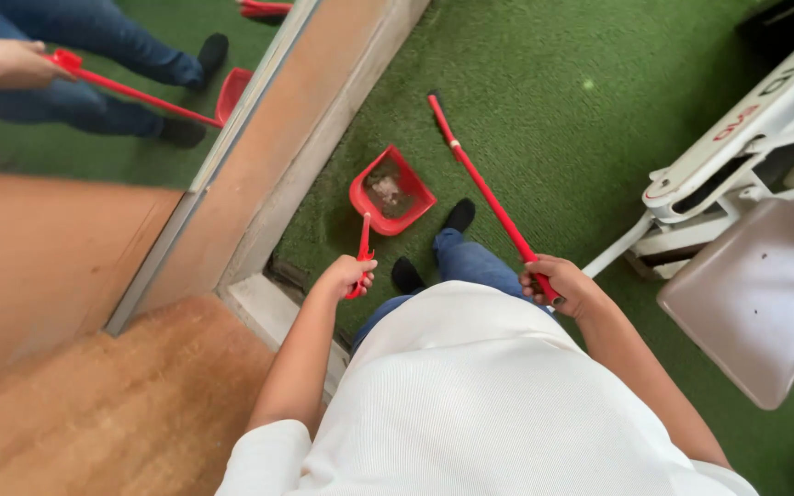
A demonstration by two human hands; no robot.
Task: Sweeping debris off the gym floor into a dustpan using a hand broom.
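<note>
Red dustpan [390, 193] — handle gripped by left hand [346, 276] | right hand [564, 285] — fingers wrapped round red broomstick [484, 188]

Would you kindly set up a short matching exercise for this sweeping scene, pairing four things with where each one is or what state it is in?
Things:
1. dustpan
2. broom handle
3. left hand
4. folding chair

Places or states:
A. gripped at its near end by the right hand
B. at the right edge, on the green turf
C. on the turf by the wall, with grey dust inside
D. closed around the dustpan's upright red handle

Pairs: 1-C, 2-A, 3-D, 4-B
</note>
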